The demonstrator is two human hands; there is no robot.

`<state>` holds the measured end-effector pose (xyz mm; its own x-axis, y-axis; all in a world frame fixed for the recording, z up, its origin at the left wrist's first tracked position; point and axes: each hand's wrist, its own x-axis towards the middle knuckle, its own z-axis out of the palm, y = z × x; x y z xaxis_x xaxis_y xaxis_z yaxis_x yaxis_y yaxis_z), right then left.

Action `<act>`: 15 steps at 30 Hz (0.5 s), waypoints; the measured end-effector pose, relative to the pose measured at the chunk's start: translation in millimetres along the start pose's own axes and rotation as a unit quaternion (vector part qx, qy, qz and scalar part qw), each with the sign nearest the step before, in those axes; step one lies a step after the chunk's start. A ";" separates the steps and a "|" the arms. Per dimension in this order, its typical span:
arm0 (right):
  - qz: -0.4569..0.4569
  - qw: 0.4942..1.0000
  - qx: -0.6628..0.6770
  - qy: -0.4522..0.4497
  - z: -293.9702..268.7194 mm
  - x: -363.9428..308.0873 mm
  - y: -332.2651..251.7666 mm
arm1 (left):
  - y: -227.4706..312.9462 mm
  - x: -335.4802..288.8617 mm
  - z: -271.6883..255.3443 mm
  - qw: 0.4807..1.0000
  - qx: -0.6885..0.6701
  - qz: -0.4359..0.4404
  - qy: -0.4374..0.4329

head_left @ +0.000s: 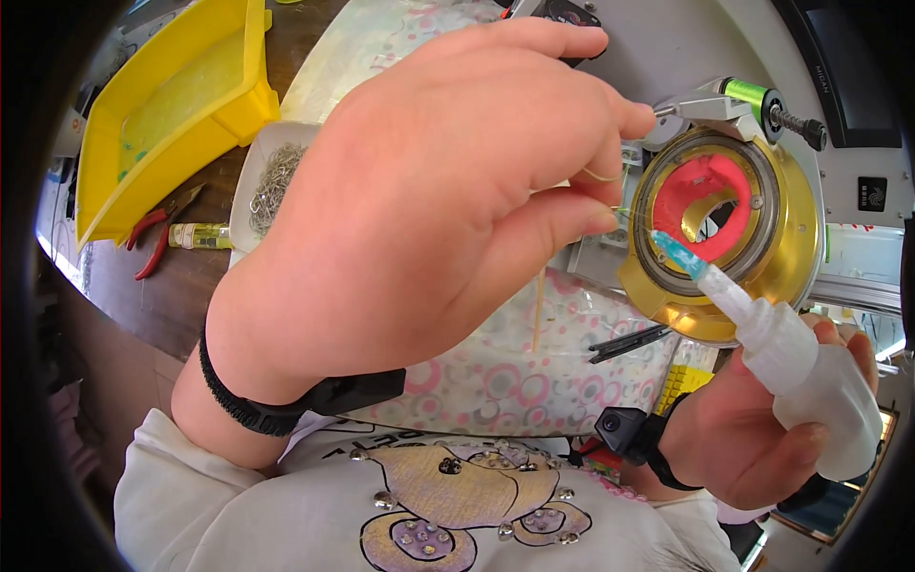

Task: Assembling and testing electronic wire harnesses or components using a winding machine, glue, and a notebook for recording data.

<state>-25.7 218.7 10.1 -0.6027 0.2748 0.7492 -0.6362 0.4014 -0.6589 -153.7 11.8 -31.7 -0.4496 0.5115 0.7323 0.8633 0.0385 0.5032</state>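
My left hand (429, 200) is large in the middle of the view, thumb and forefinger pinched together on a thin thread (621, 209) with a bit of green at its end. The other fingers curl loosely above. My right hand (753, 434), at the lower right, is wrapped round a white squeeze bottle (829, 410). Its blue-green nozzle tip (679, 254) points up and left, close to the pinched thread; whether they touch I cannot tell. Behind the tip stands a gold ring-shaped machine head (786, 229) with a pink-red ring (732, 232) inside.
A yellow bin (176, 124) stands far left, beside red-handled pliers (152, 243). A white tray (244, 181) of small metal hooks (276, 186) is partly behind my left hand. Black tweezers (629, 343) lie on the circle-patterned cover (496, 381). A green thread spool (748, 93) tops the machine.
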 end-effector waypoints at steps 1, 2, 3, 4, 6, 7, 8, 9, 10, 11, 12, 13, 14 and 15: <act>0.002 1.000 0.009 0.002 -0.3 0.2 0.2 | 2.3 1.3 -1.5 1.000 0.015 -0.014 -0.016; 0.004 1.000 0.019 0.003 -0.3 0.1 0.4 | 2.3 1.2 -1.6 1.000 0.015 -0.015 -0.017; 0.006 1.000 0.030 0.004 -0.4 0.1 0.6 | 2.2 1.1 -1.6 1.000 0.017 -0.015 -0.017; 0.009 0.999 0.040 0.005 -0.3 0.0 0.7 | 2.1 0.8 -1.5 1.000 0.019 -0.016 -0.016; 0.012 0.998 0.061 0.008 -0.4 -0.1 0.5 | 2.5 0.3 -1.8 0.999 0.024 -0.016 -0.015; 0.014 0.997 0.072 0.009 -0.4 -0.1 0.4 | 2.8 -0.1 -2.0 0.999 0.026 -0.017 -0.014; 0.016 0.996 0.082 0.010 -0.4 -0.2 0.2 | 3.0 -0.3 -2.2 0.999 0.028 -0.016 -0.013; 0.017 0.995 0.093 0.012 -0.4 -0.3 -0.2 | 3.3 -0.7 -2.4 0.999 0.030 -0.016 -0.012; 0.019 0.994 0.103 0.013 -0.5 -0.5 -0.6 | 3.7 -1.2 -2.4 0.999 0.032 -0.015 -0.012; 0.019 0.994 0.111 0.016 -1.3 -0.7 -1.1 | 3.4 -1.0 -1.5 0.999 0.032 -0.013 -0.011; 0.019 0.993 0.119 0.018 -2.0 -0.8 -1.5 | 3.1 -0.7 -0.6 0.999 0.032 -0.010 -0.011; 0.019 0.992 0.125 0.021 -2.7 -1.0 -1.6 | 2.5 -0.2 0.3 0.999 0.031 -0.007 -0.010; 0.018 0.991 0.132 0.025 -3.0 -0.4 -1.8 | 4.3 0.6 0.4 0.999 0.029 -0.003 -0.012; 0.015 0.991 0.129 0.029 -7.0 1.6 -3.8 | 6.4 0.5 1.0 1.000 0.018 -0.021 -0.008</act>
<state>-20.9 223.7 14.3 -0.5995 0.3355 0.7267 -0.7248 0.1576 -0.6707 -148.2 13.2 -28.6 -0.4824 0.5224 0.7031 0.8514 0.0909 0.5166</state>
